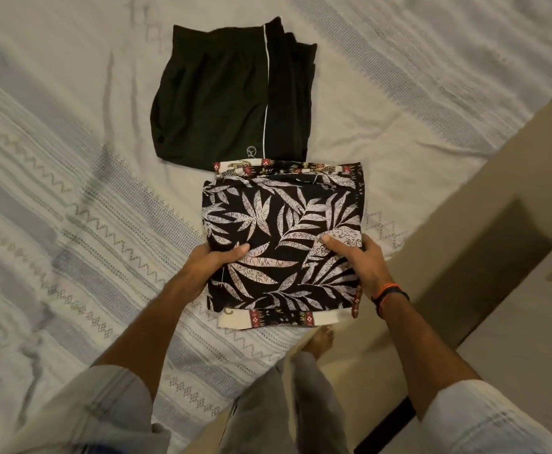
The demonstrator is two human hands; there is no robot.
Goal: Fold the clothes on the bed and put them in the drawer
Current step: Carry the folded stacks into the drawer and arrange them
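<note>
Both hands [284,260] gripping folded clothes [284,231]

The fingers of the left hand [214,262] and right hand [359,260] are hidden beneath the folded leaf-print garment [281,244]. The bed [55,158] runs off the far and left edges.

Folded leaf-print garment [281,244] lies just before folded black shorts [232,99] on bed [55,158].
</note>
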